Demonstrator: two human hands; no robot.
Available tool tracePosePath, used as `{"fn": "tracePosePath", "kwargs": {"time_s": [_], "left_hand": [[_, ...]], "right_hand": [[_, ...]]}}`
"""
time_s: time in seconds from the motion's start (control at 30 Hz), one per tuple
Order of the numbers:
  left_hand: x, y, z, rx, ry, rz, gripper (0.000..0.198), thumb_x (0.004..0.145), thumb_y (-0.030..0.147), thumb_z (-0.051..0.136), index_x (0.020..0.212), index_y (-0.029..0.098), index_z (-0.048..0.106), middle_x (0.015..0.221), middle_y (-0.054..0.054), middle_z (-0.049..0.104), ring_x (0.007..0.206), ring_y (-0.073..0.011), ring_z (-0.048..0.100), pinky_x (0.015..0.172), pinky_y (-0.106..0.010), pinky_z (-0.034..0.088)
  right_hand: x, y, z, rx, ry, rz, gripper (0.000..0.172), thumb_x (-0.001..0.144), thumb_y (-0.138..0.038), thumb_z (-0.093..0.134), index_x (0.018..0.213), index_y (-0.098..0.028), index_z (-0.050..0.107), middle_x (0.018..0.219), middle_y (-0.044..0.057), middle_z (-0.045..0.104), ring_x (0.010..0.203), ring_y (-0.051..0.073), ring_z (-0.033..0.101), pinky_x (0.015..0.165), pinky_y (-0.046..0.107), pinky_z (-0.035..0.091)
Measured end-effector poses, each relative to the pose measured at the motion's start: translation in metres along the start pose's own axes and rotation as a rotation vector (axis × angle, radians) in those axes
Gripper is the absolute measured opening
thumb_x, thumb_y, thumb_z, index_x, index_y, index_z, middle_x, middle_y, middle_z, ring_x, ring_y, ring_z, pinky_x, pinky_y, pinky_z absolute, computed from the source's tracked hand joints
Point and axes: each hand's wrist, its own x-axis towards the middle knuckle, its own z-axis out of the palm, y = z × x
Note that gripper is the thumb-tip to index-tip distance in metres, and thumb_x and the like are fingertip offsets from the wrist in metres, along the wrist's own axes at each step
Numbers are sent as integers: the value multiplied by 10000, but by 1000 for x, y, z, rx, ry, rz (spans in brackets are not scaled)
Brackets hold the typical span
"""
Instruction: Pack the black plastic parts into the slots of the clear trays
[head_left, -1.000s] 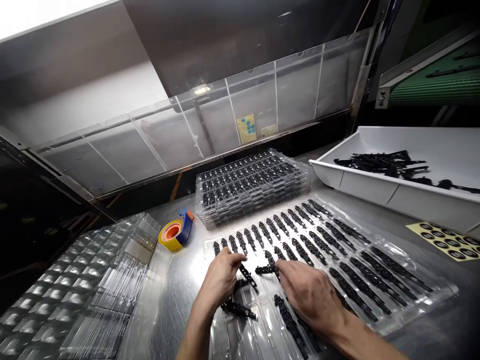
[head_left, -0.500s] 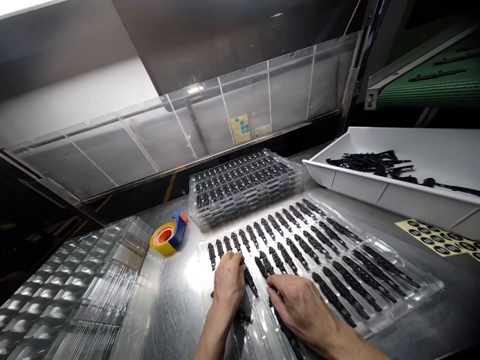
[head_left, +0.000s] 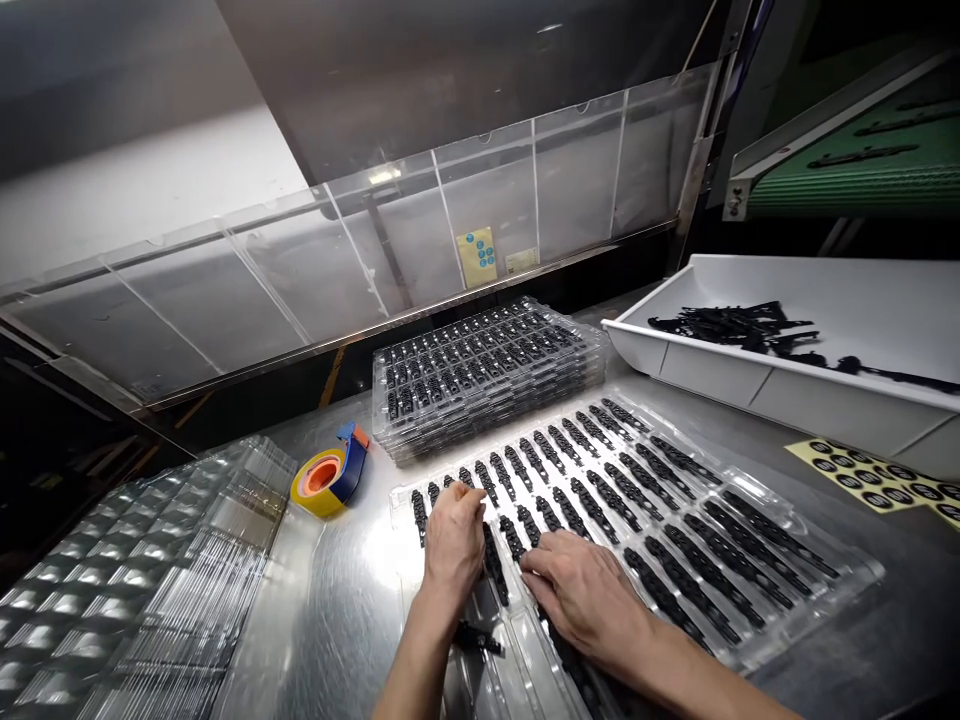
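A clear plastic blister tray (head_left: 840, 590) lies in front of me, its rows of slots filled with slim black plastic parts (head_left: 720, 575). Over its left side is my left hand (head_left: 454, 540), thumb and fingers pinched together; what they hold, if anything, is hidden. One black part (head_left: 495, 565) lies just beside that hand. My right hand (head_left: 589, 590) rests low over the middle of the tray, fingers curled against the ends of the middle-row parts; its grip is hidden too. A loose black part (head_left: 478, 638) lies crosswise below my left wrist.
Behind stands a stack of filled trays (head_left: 487, 390). At left are nested clear trays (head_left: 150, 570) and a tape dispenser (head_left: 330, 480). To the right sit a white bin (head_left: 750, 385) of black parts and a sticker sheet (head_left: 870, 475). A green conveyor (head_left: 862, 185) runs beyond.
My left hand has shifted slightly up the tray, uncovering more of the black part beside it. My right hand has moved a little left and up. The view has shifted slightly.
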Motion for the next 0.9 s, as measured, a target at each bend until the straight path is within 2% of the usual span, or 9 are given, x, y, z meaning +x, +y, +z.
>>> {"fn": "tracePosePath", "kwargs": {"time_s": [0.1, 0.2, 0.37, 0.47, 0.57, 0.7, 0.77, 0.83, 0.9], "left_hand": [[25, 0, -6, 54, -58, 80, 210, 886, 162, 483, 899, 193, 691, 1060, -61, 644, 1023, -191, 559, 841, -310, 446], [44, 1, -6, 107, -171, 146, 122, 840, 196, 599, 731, 167, 645, 921, -29, 667, 944, -164, 590, 830, -314, 467], [51, 5, 1, 230, -237, 147, 193, 882, 281, 594, 746, 146, 614, 852, -16, 660, 897, -155, 616, 882, -381, 479], [48, 6, 4, 280, -235, 170, 174, 887, 241, 576, 752, 142, 621, 862, -25, 666, 928, -166, 616, 901, -394, 471], [44, 5, 7, 293, -210, 200, 201, 885, 116, 480, 779, 135, 649, 907, -78, 683, 996, -200, 615, 926, -396, 456], [39, 3, 12, 256, -149, 208, 310, 878, 73, 365, 895, 104, 673, 1117, -179, 661, 1177, -258, 558, 1049, -422, 380], [39, 1, 12, 210, -132, 211, 284, 890, 121, 390, 867, 120, 673, 1161, -161, 655, 1186, -252, 558, 1079, -409, 364], [40, -1, 9, 151, -117, 216, 257, 894, 151, 417, 847, 162, 670, 1119, -99, 682, 1127, -211, 596, 1071, -362, 384], [37, -6, 2, 92, -83, 203, 256, 900, 155, 416, 914, 197, 668, 1109, -48, 690, 1099, -170, 607, 1045, -315, 410]], "right_hand": [[-1, 3, 2, -39, 39, -36, 201, 889, -110, 501, 770, -191, 642, 764, 30, 589, 744, 175, 518, 623, 287, 366], [-5, 5, 1, -4, 84, -56, 204, 882, -82, 479, 796, -184, 633, 782, 32, 575, 751, 170, 494, 638, 290, 361], [-12, 7, -2, 83, 123, -89, 212, 893, -76, 455, 835, -187, 625, 797, 27, 563, 775, 165, 477, 674, 292, 356], [-14, 7, -5, 132, 152, -112, 204, 886, -75, 459, 863, -190, 627, 811, 25, 569, 783, 161, 476, 689, 289, 359], [-17, 8, -8, 154, 185, -129, 194, 872, -74, 472, 866, -189, 628, 812, 23, 576, 782, 160, 479, 691, 289, 361], [-21, 10, -12, 141, 200, -120, 189, 863, -72, 479, 864, -185, 631, 813, 27, 577, 782, 161, 485, 679, 288, 364], [-23, 11, -14, 132, 190, -120, 189, 874, -80, 473, 859, -185, 630, 817, 29, 575, 784, 161, 488, 679, 287, 370], [-26, 12, -17, 130, 183, -127, 187, 884, -88, 469, 861, -185, 628, 825, 32, 575, 791, 164, 495, 692, 290, 382], [-29, 14, -19, 138, 176, -133, 186, 887, -86, 470, 868, -185, 626, 830, 34, 579, 793, 166, 504, 698, 292, 396]]}}
